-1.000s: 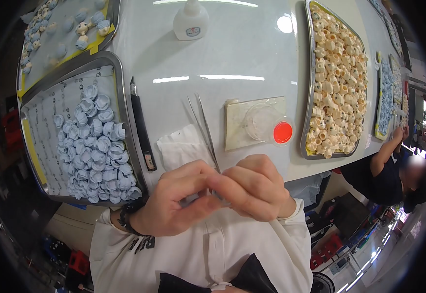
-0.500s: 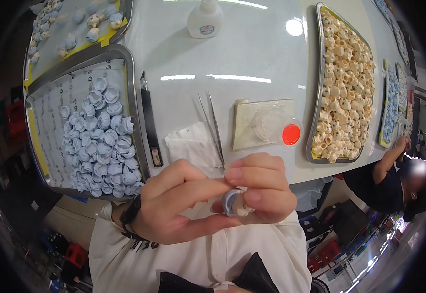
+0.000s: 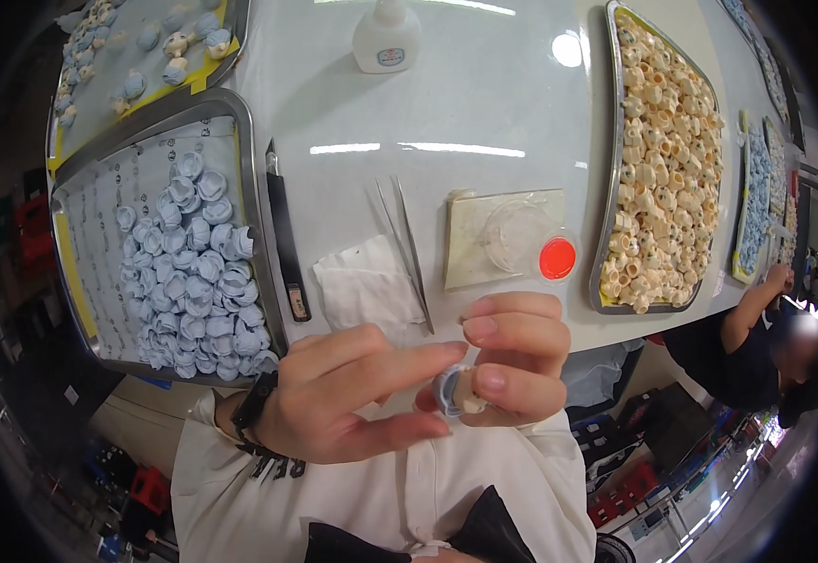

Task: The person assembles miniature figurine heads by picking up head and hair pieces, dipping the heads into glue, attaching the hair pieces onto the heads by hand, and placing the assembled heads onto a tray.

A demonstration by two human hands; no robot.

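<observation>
In front of my chest, my right hand (image 3: 521, 361) pinches a small cream doll head (image 3: 468, 389) with a pale blue hair piece (image 3: 447, 390) on its left side. My left hand (image 3: 362, 389) is beside the blue piece. Its index finger and thumb are spread apart above and below the piece, and some of its other fingers are hidden. Beyond the hands, metal tweezers (image 3: 407, 244) lie partly on a folded white cloth (image 3: 364, 281).
A tray (image 3: 257, 216) of blue hair pieces stands left, near a black cutter (image 3: 283, 235). Another tray (image 3: 602, 225) holds cream heads on the right. A square tile (image 3: 463, 249) bears a clear dish and a red-centred lid (image 3: 557, 258). A white bottle (image 3: 385, 42) stands behind. A person (image 3: 756, 347) works at right.
My left index finger and thumb have moved apart, away from the doll head. My right hand keeps its hold on the head, which has shifted slightly right.
</observation>
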